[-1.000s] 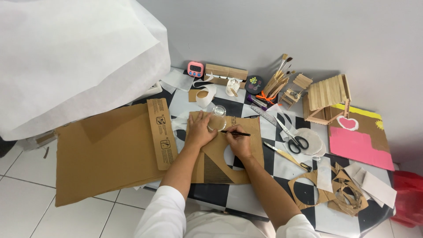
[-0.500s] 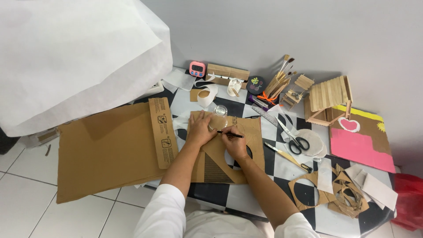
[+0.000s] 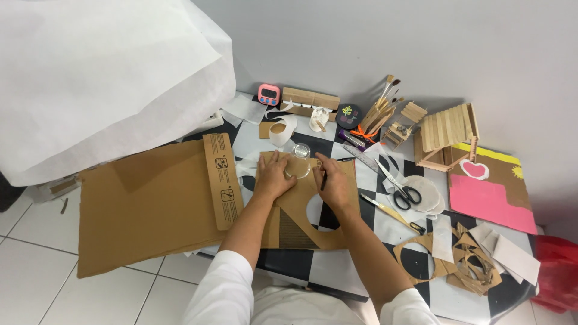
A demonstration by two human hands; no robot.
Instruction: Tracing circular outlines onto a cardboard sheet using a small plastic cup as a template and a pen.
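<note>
My left hand [image 3: 274,176] presses flat on a brown cardboard piece [image 3: 301,210] that lies on the black-and-white checkered table [image 3: 289,262]. Its fingertips rest against a clear round glass [image 3: 297,162] that stands on the cardboard. My right hand [image 3: 333,180] grips a dark pen [image 3: 324,179] with its tip down on the cardboard, just right of the glass. A round hole is cut in the cardboard below my right hand.
A large cardboard sheet [image 3: 150,204] lies at the left, white paper [image 3: 102,78] above it. Scissors [image 3: 400,188], a ruler, a craft knife [image 3: 391,212], brushes, a pink timer [image 3: 269,94], a stick house [image 3: 448,135], a pink-painted board [image 3: 490,195] and cardboard scraps [image 3: 463,265] crowd the right.
My right hand with the pen has moved a little around the glass's right side. My left hand stays pressed on the cardboard.
</note>
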